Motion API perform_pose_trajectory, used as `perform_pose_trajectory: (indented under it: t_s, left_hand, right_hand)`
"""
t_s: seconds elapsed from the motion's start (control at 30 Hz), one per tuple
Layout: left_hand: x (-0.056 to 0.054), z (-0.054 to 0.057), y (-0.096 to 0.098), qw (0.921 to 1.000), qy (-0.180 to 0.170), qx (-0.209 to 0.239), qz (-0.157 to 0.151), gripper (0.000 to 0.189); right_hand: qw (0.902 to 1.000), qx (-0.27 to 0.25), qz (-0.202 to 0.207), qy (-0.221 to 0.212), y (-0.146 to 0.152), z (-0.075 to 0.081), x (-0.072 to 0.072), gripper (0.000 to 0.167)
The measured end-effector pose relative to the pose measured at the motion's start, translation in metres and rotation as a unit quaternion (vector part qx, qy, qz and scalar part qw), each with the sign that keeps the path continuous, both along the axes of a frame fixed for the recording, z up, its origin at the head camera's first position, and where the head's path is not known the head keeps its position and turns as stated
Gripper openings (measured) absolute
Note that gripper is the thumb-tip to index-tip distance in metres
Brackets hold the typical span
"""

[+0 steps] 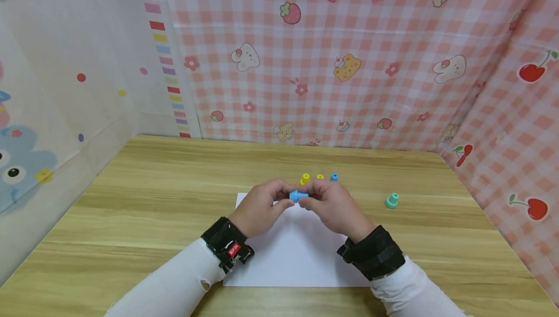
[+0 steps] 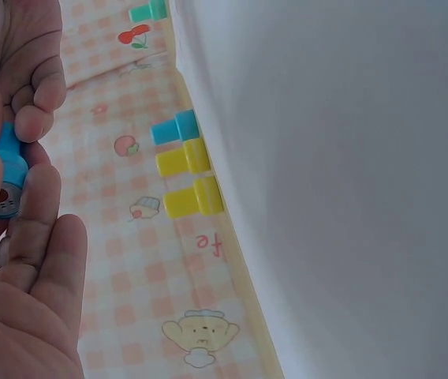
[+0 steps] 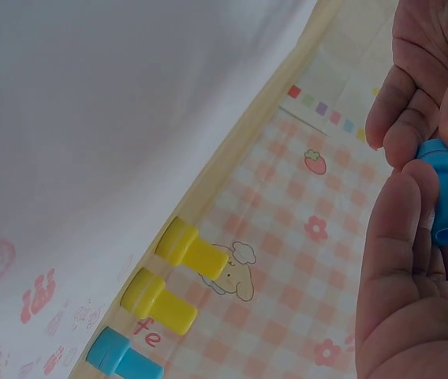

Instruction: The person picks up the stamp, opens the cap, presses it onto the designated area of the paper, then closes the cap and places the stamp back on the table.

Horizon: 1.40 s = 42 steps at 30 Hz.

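Observation:
Above the far part of a white sheet of paper (image 1: pixel 297 254), both hands hold one small blue toy stamp (image 1: pixel 299 196). My left hand (image 1: pixel 261 208) pinches its wide end between thumb and fingers. The narrow handle end is gripped by my right hand (image 1: pixel 335 206). In the left wrist view, a small picture with a red spot shows on the wide end of the blue stamp (image 2: pixel 9 170). The right wrist view shows the hollow tip of the handle pointing toward the right palm. Fingers cover part of the stamp.
Beyond the hands stand two yellow stamps (image 3: pixel 192 249) and another blue stamp (image 1: pixel 334 177). A green stamp (image 1: pixel 392 200) stands farther right on the wooden table (image 1: pixel 153 210). Pink and red marks (image 3: pixel 39 296) show on the white surface. Patterned cloth (image 1: pixel 271 79) hangs behind.

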<state>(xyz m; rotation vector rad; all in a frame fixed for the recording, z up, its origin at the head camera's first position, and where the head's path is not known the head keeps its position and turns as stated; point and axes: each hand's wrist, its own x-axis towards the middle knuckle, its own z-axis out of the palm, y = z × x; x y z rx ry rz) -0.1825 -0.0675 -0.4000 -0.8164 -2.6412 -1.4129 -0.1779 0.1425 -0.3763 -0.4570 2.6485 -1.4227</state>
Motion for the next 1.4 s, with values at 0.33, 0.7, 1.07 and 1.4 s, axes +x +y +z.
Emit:
perform_pose_trajectory:
  t_s: [0.33, 0.7, 1.07, 1.4]
  left_hand:
    - [0.0002, 0.0012, -0.0004, 1.0, -0.01, 0.0, -0.002, 0.017]
    - [-0.0001, -0.0002, -0.0021, 0.9998, -0.018, 0.002, -0.003, 0.018]
    - [-0.001, -0.0003, -0.0037, 0.9996, -0.027, -0.001, 0.003, 0.018]
    - [-0.0077, 0.0018, -0.0089, 0.9993, -0.011, -0.006, 0.035, 0.021]
  right_hand:
    - [1.0, 0.005, -0.004, -0.001, -0.0013, -0.0029, 0.0003, 0.012]
    - [0.9999, 0.002, -0.012, -0.011, -0.0023, -0.0034, -0.0004, 0.012]
    - [0.9995, 0.014, -0.02, -0.017, -0.0021, -0.0021, -0.0006, 0.014]
    - [0.9991, 0.017, -0.037, -0.013, 0.0067, 0.0011, -0.0058, 0.016]
